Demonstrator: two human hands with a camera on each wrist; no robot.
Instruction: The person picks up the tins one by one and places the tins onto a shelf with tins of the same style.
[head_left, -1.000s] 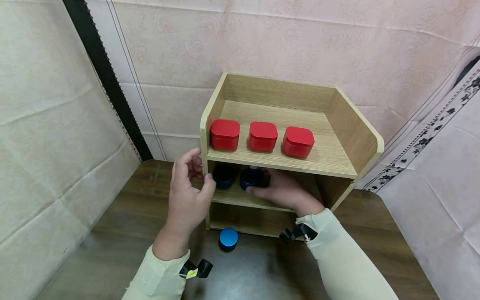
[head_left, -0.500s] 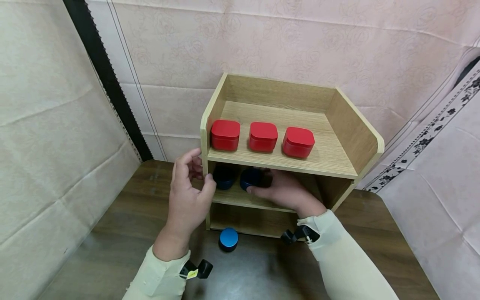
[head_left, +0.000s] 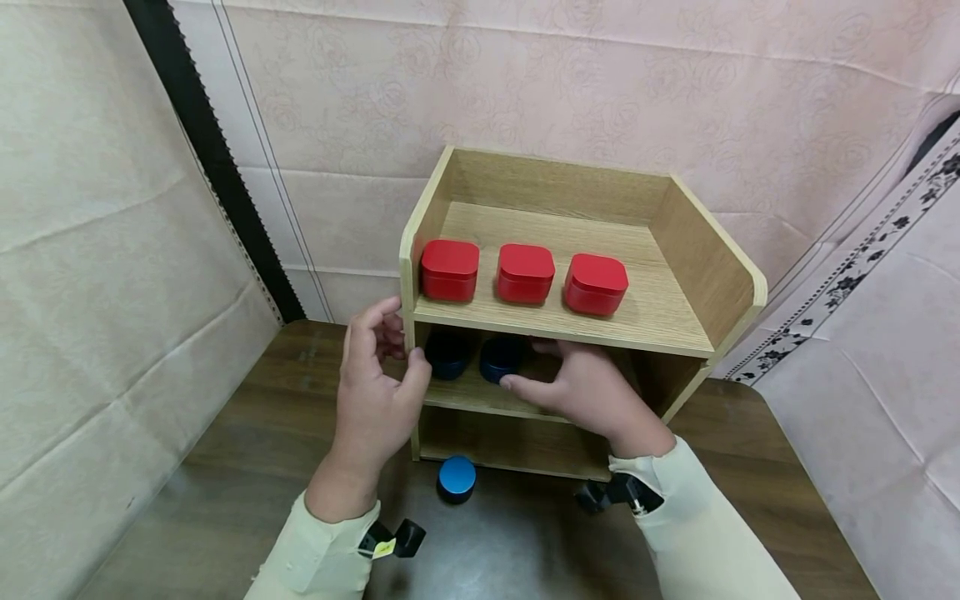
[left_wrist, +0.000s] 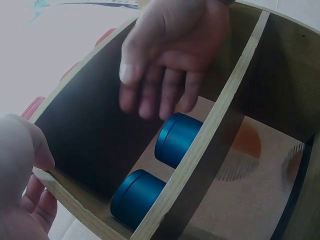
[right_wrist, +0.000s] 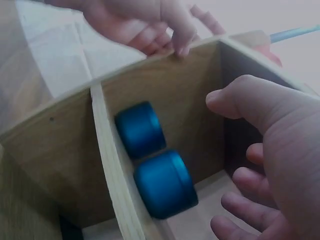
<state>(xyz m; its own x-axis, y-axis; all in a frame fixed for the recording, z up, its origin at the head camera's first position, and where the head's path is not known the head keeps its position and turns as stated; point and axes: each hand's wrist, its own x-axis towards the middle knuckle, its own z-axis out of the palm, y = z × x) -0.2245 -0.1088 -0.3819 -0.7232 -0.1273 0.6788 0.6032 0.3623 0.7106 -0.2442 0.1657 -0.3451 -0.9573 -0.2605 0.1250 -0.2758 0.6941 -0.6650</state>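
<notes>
My right hand (head_left: 592,387) is inside the middle level of a small wooden shelf (head_left: 570,333), fingers spread and holding nothing. Just left of its thumb stands a round blue tin (head_left: 501,358) with a lid. A second blue tin (head_left: 447,357) stands close beside it, nearer the left panel. Both tins rest on the shelf board, and the right wrist view shows a gap between my fingers and the nearer tin (right_wrist: 167,185). My left hand (head_left: 378,379) holds the shelf's left side panel, thumb on its front edge and curled fingers at the outside.
Three red boxes (head_left: 526,273) with rounded corners stand in a row on the top level. Another blue tin (head_left: 457,477) is on the brown table (head_left: 247,500) before the shelf. Cloth-covered walls (head_left: 337,100) enclose the table at the back and sides.
My right hand has let go of the tin, moved slightly right and opened its fingers. The tin stays on the middle board. My left hand has not moved.
</notes>
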